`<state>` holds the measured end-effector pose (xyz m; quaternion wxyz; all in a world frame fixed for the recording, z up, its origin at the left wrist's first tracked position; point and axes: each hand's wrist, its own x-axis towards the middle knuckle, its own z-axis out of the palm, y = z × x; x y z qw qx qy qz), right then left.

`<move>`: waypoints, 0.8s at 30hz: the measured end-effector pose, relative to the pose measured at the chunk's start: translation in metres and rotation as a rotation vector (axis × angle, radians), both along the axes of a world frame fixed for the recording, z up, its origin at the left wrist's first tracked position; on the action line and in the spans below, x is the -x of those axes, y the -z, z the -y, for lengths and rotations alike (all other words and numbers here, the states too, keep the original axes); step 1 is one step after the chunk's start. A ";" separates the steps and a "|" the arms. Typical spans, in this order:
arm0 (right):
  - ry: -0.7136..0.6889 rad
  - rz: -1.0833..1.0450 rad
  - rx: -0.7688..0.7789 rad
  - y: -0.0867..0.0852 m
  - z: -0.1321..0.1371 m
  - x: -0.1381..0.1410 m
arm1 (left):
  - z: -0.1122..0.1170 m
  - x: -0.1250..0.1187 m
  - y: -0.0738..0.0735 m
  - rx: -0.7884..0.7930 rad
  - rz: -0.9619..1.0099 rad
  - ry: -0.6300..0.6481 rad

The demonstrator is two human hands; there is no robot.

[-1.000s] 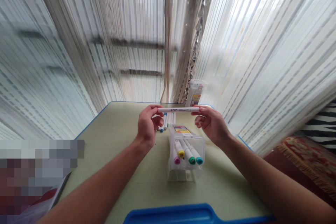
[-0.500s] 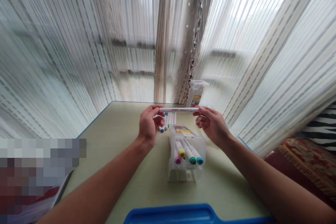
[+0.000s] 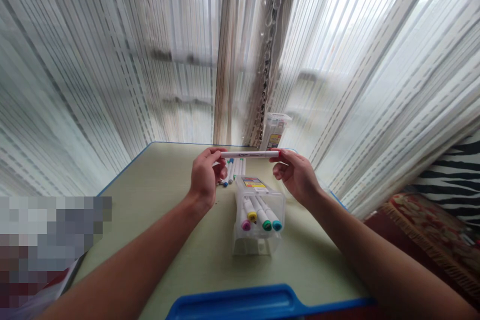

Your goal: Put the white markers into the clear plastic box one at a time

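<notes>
A white marker pen is held level above the table, one end in each hand. My left hand pinches its left end between thumb and fingers. At the right end, where a bit of red shows, my right hand pinches it too. Below and between the hands lies a clear plastic marker case, its open end facing me. Several white markers stick out of it, with pink, yellow, green and teal ends, among them a yellow-ended marker. Behind the case, more loose markers lie on the table, partly hidden by my left hand.
The pale green table has a blue edge. A second clear case stands upright at its far side. A blue tray-like edge is closest to me. Striped curtains hang behind. Zebra-striped fabric is at right.
The whole view has shifted a little, so things sit slightly further left. A red bit now shows at the marker's right end by my right fingers. Both hands keep their pinch.
</notes>
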<state>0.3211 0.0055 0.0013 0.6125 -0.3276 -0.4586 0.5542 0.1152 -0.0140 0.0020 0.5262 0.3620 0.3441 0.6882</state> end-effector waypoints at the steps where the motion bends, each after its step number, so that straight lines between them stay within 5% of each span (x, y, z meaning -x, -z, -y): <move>1: 0.001 0.003 0.007 0.000 0.000 0.000 | 0.000 0.000 0.000 0.000 -0.002 -0.004; 17: 0.047 0.089 -0.022 0.000 0.003 0.004 | -0.004 -0.002 0.007 0.067 -0.120 0.019; 24: 0.055 0.181 -0.084 0.005 0.003 0.005 | -0.005 -0.003 0.013 -0.050 -0.318 -0.007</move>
